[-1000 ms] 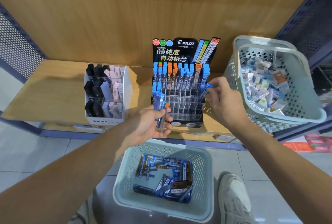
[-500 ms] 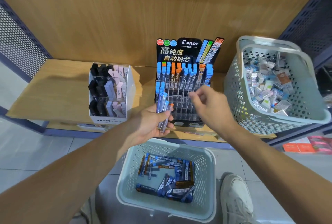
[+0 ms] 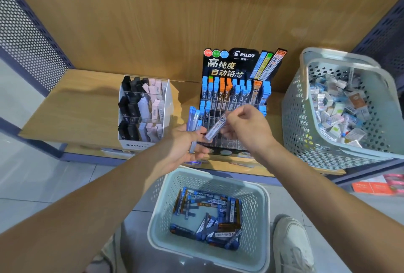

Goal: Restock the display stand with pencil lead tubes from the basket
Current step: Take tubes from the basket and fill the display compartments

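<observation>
Stock in hand at a stationery shelf: our left hand point(image 3: 185, 143) grips a fan of slim, blue-capped lead tubes point(image 3: 193, 122) upright, while our right hand point(image 3: 244, 128) pinches a single translucent tube point(image 3: 215, 127) near its upper end, tilted, just in front of the display stand point(image 3: 229, 69). More lie jumbled in the perforated plastic basket point(image 3: 161, 207) on the floor below. We judge the risk plain: the tubes are smooth, hard and narrow and the clear slots tight, so a loose pinch could drop one, or a nudge could topple neighbours standing in the rows.
</observation>
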